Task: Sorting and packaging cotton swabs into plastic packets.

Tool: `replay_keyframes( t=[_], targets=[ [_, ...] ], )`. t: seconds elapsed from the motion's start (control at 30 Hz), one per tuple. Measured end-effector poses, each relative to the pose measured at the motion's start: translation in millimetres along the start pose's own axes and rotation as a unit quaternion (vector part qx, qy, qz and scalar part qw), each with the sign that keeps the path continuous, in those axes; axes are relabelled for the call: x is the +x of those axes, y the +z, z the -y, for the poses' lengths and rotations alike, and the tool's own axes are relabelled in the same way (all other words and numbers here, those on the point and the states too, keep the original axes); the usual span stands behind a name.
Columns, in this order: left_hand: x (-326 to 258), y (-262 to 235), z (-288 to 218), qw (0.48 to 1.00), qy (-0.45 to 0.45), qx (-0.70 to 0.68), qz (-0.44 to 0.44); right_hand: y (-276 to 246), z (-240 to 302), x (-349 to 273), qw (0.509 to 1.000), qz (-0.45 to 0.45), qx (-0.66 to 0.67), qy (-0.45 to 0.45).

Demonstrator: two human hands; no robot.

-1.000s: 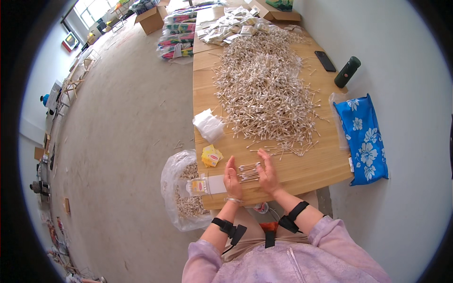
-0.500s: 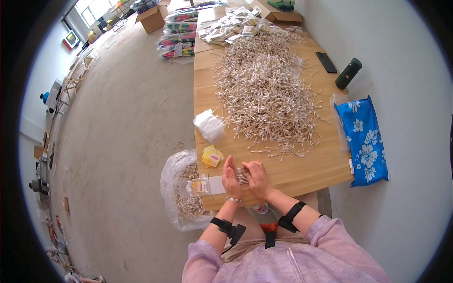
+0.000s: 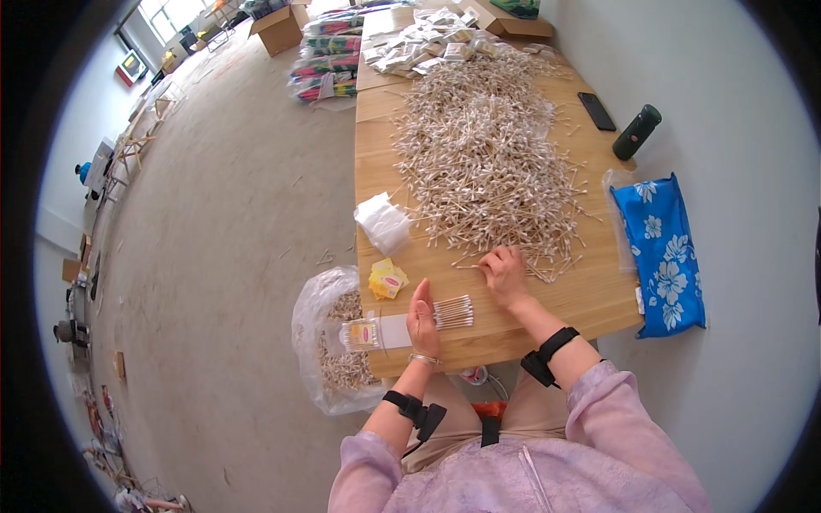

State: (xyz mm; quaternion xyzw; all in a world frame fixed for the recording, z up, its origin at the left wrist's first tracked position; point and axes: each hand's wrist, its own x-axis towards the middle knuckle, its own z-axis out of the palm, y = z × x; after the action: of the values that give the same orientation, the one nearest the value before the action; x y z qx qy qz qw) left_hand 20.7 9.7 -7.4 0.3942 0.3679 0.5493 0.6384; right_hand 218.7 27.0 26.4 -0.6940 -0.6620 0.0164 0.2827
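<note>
On its edge at the table's front, my left hand (image 3: 423, 321) is open, fingers stretched out together and thumb side up. Against its palm side lies a row of cotton swabs (image 3: 454, 312), their tips pointing right. Left of that hand is a clear flat bag (image 3: 394, 330), partly covered by it. A filled packet of swabs with a yellow label (image 3: 363, 334) lies by the table's left edge. My right hand (image 3: 505, 274) is at the near edge of a large heap of loose cotton swabs (image 3: 487, 154), fingers bent and closed on a cotton swab; the fingertips are partly hidden.
Yellow cards (image 3: 387, 280) and a stack of clear bags (image 3: 382, 224) lie along the left edge. Filled packets (image 3: 428, 43) are piled at the back. A phone (image 3: 596, 112), a dark green bottle (image 3: 636, 132) and a blue flowered pack (image 3: 661, 256) line the right side. A plastic sack (image 3: 312, 321) of swabs stands lower left.
My right hand has left the row of swabs and moved up and right to the heap's near edge. The row now shows uncovered beside my left hand, which has barely moved.
</note>
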Motion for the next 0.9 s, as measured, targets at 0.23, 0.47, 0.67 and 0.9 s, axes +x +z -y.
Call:
replay_keyframes(
  t=[0.23,0.47,0.67,0.9],
  targets=[
    [0,-2,2,1.000,0.000,0.011,-0.002,-4,-1,9,0.996,-0.064,-0.033,0.054],
    [0,1,3,1.000,0.002,0.016,-0.006,2,18,-2,0.995,0.013,-0.092,-0.025],
    [0,2,3,1.000,-0.002,0.013,-0.015,14,54,-18,0.997,0.054,-0.033,-0.047],
    [-2,2,-1,0.999,-0.020,0.003,-0.026,7,61,-48,0.981,0.022,0.193,0.022]
  ],
)
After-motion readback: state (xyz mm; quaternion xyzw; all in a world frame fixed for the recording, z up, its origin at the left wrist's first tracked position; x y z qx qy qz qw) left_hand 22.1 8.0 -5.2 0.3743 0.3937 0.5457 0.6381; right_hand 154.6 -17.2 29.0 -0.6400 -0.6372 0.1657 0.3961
